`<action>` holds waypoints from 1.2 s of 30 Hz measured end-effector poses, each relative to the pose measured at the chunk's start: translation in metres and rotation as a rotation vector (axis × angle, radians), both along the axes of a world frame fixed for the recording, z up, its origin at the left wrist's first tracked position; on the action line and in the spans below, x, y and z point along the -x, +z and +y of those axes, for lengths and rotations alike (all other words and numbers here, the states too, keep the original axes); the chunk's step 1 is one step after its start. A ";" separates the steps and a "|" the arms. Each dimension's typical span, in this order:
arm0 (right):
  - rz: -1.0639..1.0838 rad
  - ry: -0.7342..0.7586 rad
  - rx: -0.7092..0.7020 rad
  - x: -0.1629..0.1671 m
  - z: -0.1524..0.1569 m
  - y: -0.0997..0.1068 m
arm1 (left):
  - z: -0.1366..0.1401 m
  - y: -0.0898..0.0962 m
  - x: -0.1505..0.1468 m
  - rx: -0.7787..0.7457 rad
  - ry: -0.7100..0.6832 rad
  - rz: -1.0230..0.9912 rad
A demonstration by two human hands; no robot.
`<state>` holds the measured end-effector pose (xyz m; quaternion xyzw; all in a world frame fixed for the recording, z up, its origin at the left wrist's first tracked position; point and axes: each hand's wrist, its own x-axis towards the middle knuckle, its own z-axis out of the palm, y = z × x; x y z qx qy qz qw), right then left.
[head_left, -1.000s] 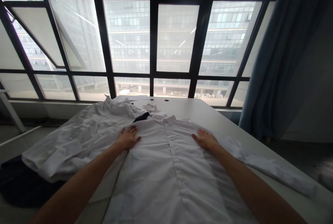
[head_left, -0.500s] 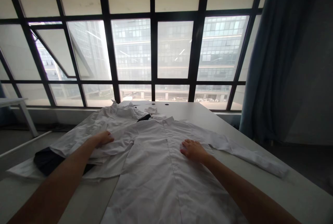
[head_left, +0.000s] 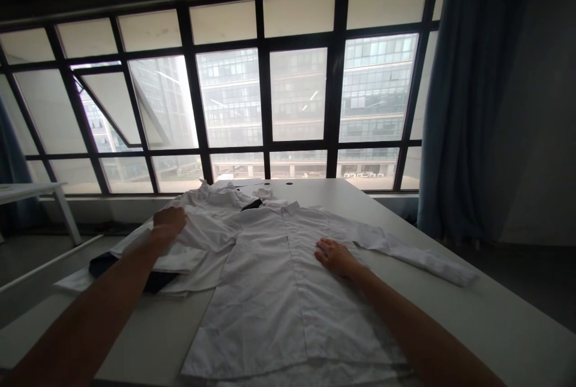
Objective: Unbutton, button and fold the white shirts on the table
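A white button-up shirt lies flat, front up, on a white table, collar toward the window. My right hand rests flat on its chest, fingers spread. One sleeve stretches out to the right. My left hand reaches left and presses on the shirt's other sleeve where it overlaps a heap of white garments; whether the fingers grip the cloth is not clear.
A dark garment shows under the white heap at the table's left. Large black-framed windows stand behind the table. A blue curtain hangs at the right. Another white table sits at far left.
My left hand has moved from the shirt's chest out leftward onto the sleeve and heap. My right hand slid slightly toward the shirt's middle. The camera has tilted up.
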<state>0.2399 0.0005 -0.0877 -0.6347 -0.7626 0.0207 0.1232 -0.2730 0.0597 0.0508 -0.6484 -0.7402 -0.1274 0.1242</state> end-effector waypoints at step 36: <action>0.225 0.158 0.073 0.120 0.033 0.044 | -0.034 -0.114 -0.161 0.140 -0.431 -0.033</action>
